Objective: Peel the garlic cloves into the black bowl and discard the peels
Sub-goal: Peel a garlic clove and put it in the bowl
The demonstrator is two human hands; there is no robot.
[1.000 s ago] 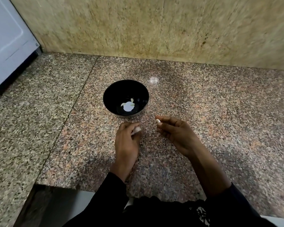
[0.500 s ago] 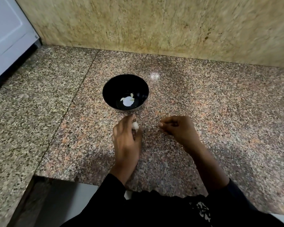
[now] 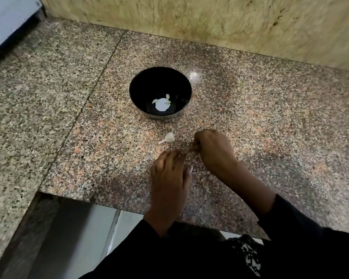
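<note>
The right hand [image 3: 212, 152] is curled, with the fingertips pinched together at its left edge on something thin and pale, most likely a scrap of peel, though it is too small and blurred to name for sure. The left hand [image 3: 169, 174] lies flat and relaxed just beside it, fingers stretched forward toward that pinch and gripping nothing that shows; whether its fingertips touch the scrap cannot be told.

Just ahead of the hands, apart from both, a garlic clove [image 3: 169, 137] lies on the table [image 3: 270, 121] with a thin tail of skin pointing left, so it looks unpeeled or only partly peeled. Farther ahead stands the black bowl [image 3: 138, 85], upright, with some pale pieces at the bottom.

The step in hand seems to be clearing loose skin between cloves. The next move, as I judge it, calls for getting rid of the scrap, then picking up the clove on the table and stripping it over the bowl.

A bright glare on the bowl's floor merges with the pieces, so their number cannot be counted. No bin or place for peels is in view. The sleeves [image 3: 290, 228] and the table's near edge are cut off at the bottom.
</note>
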